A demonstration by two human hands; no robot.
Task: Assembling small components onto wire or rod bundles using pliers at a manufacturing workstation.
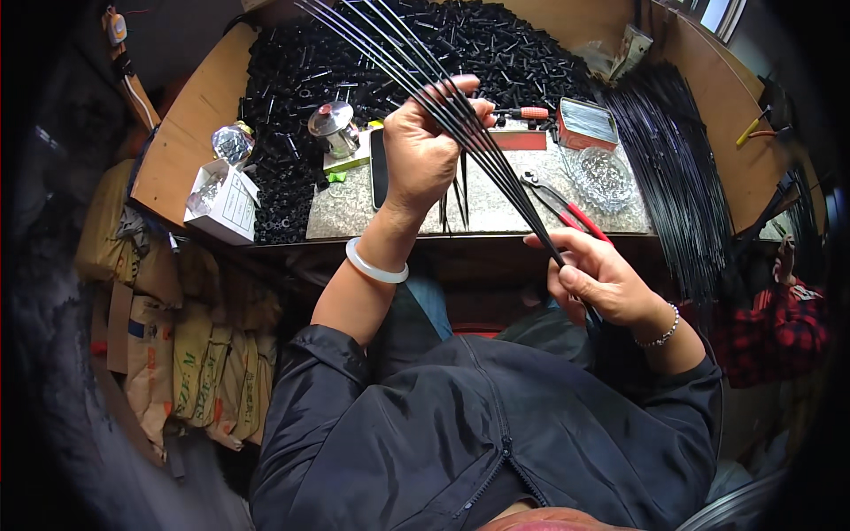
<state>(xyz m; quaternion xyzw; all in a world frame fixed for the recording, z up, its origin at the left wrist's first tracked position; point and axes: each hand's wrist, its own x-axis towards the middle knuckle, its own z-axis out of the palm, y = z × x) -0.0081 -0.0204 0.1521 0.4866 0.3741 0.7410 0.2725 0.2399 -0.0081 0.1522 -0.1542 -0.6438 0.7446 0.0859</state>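
- Bundle of thin black rods (500, 164) up in the air before the torso, slanting from upper left to lower right, fanned at the top, gathered at the bottom.
- Left hand (427, 150): fingers curled in at the upper part of the bundle; a pale bangle (375, 263) on that wrist. Dark strands show just below this hand; cannot tell if held or lying.
- Right hand (600, 274): thumb and fingers closed on the gathered lower end; beaded bracelet (662, 329) at the wrist.
- Red-handled pliers (584, 219) on the pale speckled surface (345, 217), just beyond the right hand.
- Clear glass dish (600, 180) right of the pliers; red tin (588, 124) behind it.
- Orange-handled tool (534, 113) left of the tin.
- Large heap of small black parts (513, 53) across the back.
- Many more black rods (673, 177) massed at right, ends hanging over the front edge.
- At left: lidded metal pot (335, 128), open white box (223, 203).
- Stacked sacks (190, 372) below, left.
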